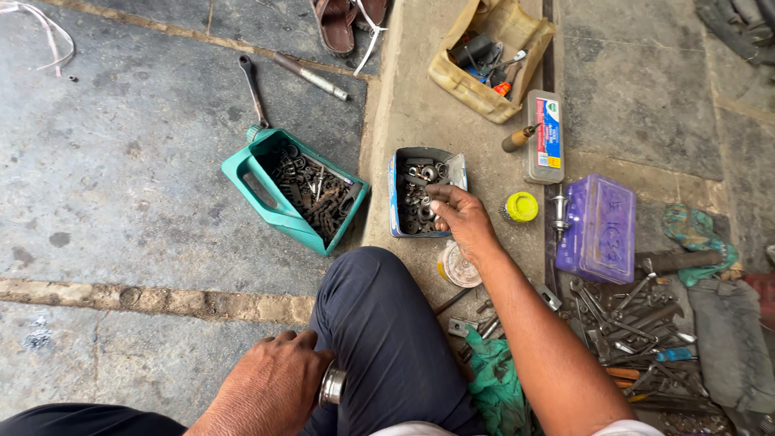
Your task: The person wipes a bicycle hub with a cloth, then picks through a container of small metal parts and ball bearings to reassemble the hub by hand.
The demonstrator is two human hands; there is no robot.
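Seen from above, a person sits on a concrete floor with 1 dark-trousered knee (387, 323) raised in the middle of the view. The right hand (458, 216) reaches forward over a small open metal tin (401, 161) packed with bearings, nuts and washers (420, 194); its fingertips pinch a small dark part just above the pile, though the part is too small to name for certain. The left hand (270, 387) rests low against the knee, clenched around a shiny round metal piece (331, 386), likely a bearing or hub part, of which only the rim shows. Left of the tin lies a teal plastic jug (266, 190) cut open on its side and filled with rusty bolts and chain bits. Behind it lie a wrench (253, 87) and a metal rod (311, 77). To the right sit a yellow cap (521, 207), a purple plastic box (601, 228), and a spread of loose spanners (626, 315) beside a green rag (496, 387). To sort well here, it seems wise to lift 1 piece at a time clear of the tin, turn it in the light, and compare it against the held metal piece before setting it down.
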